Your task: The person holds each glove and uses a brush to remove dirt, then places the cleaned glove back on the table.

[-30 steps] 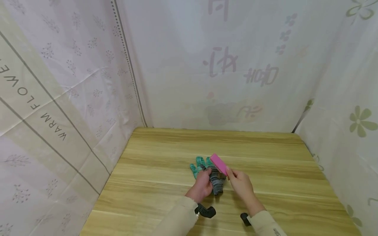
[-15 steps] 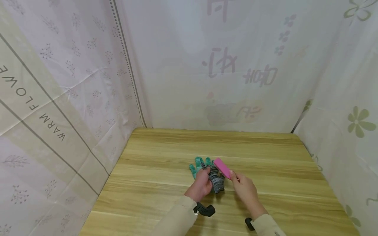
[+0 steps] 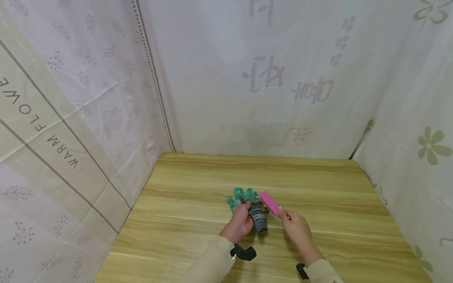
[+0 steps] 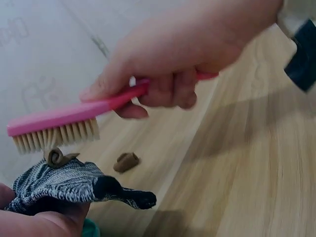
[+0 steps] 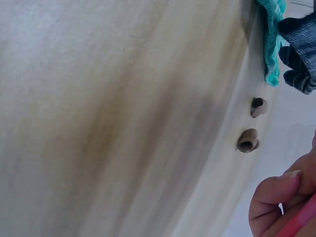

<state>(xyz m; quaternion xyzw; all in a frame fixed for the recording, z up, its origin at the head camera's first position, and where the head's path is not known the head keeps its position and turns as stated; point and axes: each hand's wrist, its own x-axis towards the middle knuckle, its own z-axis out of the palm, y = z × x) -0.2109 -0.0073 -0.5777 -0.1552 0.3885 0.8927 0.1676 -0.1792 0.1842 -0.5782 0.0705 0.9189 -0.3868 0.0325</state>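
My left hand [image 3: 240, 223] holds a grey-and-black knit glove [image 3: 259, 217], thumb on top and the other fingers hidden below it. A teal knit glove [image 3: 239, 194] lies beneath and behind it on the table. My right hand [image 3: 297, 228] grips the handle of a pink brush [image 3: 270, 203] with pale bristles. In the left wrist view the bristles [image 4: 74, 133] face down toward a curled brown piece [image 4: 55, 159] on top of the grey glove, seemingly touching it.
On the wooden table [image 3: 177, 220] lie rolled brown pieces; two of them, one roll [image 5: 248, 140] and a smaller roll [image 5: 258, 107], show in the right wrist view. Patterned curtains [image 3: 226, 78] stand along the back and both sides.
The brush and my right hand have shifted right and slightly toward me, over the glove's right side. My left hand and the gloves stay nearly in place.
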